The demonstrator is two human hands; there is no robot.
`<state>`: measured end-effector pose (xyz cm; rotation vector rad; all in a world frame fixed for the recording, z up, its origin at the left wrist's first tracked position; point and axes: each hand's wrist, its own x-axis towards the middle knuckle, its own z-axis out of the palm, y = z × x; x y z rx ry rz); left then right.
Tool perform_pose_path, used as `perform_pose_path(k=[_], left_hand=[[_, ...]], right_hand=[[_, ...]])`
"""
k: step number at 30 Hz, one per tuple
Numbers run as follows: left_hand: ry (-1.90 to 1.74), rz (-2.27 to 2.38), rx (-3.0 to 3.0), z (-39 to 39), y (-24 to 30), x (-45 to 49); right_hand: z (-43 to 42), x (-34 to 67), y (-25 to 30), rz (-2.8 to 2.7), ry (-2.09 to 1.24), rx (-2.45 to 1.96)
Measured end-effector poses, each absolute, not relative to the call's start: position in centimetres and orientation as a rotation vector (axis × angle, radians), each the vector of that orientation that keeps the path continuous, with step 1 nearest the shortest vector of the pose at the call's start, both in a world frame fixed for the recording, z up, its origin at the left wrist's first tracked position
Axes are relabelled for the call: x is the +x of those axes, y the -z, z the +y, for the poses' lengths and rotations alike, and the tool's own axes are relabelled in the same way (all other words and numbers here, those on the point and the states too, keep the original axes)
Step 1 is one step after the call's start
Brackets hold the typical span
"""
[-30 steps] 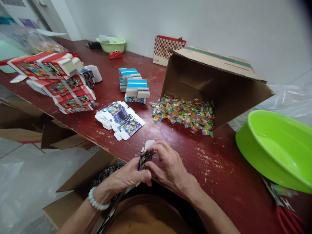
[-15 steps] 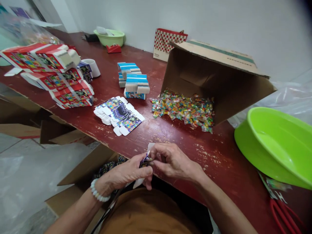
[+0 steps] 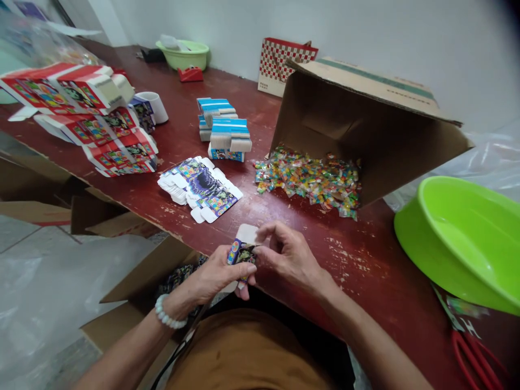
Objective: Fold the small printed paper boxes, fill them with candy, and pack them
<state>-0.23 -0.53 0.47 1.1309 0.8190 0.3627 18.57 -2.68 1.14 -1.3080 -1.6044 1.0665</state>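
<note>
My left hand (image 3: pixel 217 273) and my right hand (image 3: pixel 286 254) both grip one small purple printed carton (image 3: pixel 240 252) at the near edge of the red-brown table (image 3: pixel 365 271). Its white flap (image 3: pixel 247 233) stands open on top, under my right fingertips. A fanned pile of flat purple cartons (image 3: pixel 200 188) lies just beyond my hands. Farther right, a heap of small wrapped candies (image 3: pixel 311 179) spills from a cardboard box (image 3: pixel 365 127) lying on its side.
Stacks of blue-and-white flat cartons (image 3: pixel 227 135) stand mid-table, red printed cartons (image 3: pixel 81 122) at the left. A bright green basin (image 3: pixel 463 244) sits at the right, red scissors (image 3: pixel 479 360) near it. An open cardboard box (image 3: pixel 134 303) stands below the table edge.
The small carton has turned in my hands and risen a little; its white top flap now shows open. Both hands have shifted slightly toward the table.
</note>
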Motion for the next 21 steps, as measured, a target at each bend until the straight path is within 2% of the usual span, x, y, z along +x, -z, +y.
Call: perform_pose_path(k=[2,5,9,13,17,21], left_hand=[[-0.464,0.873,1.067,-0.8,-0.5,0.3],[-0.537,0.911,1.058,-0.9,-0.2,0.9],[-0.700,0.947,1.128,-0.9,0.7,0.8],[-0.921,1.010,1.038,-1.7,1.0,0.9],[-0.966,1.040,1.073,-2.4,0.6,1.1],[-0.980,1.024,1.124,-1.9,0.7,0.7]], right_hand=[[-3.1,17.9,-0.3,-1.515,-0.949,-1.381],[-3.4,17.2,0.6,-1.482,-1.018,-1.347],[-3.3,17.4,0.7,-1.463,-0.888,-1.450],[-3.3,17.3,0.9,-1.375,-1.016,-1.426],[-3.5,15.8,1.7,-1.044,-1.108,-1.263],[-3.4,15.2,2.3,-1.029,-1.110,-1.134]])
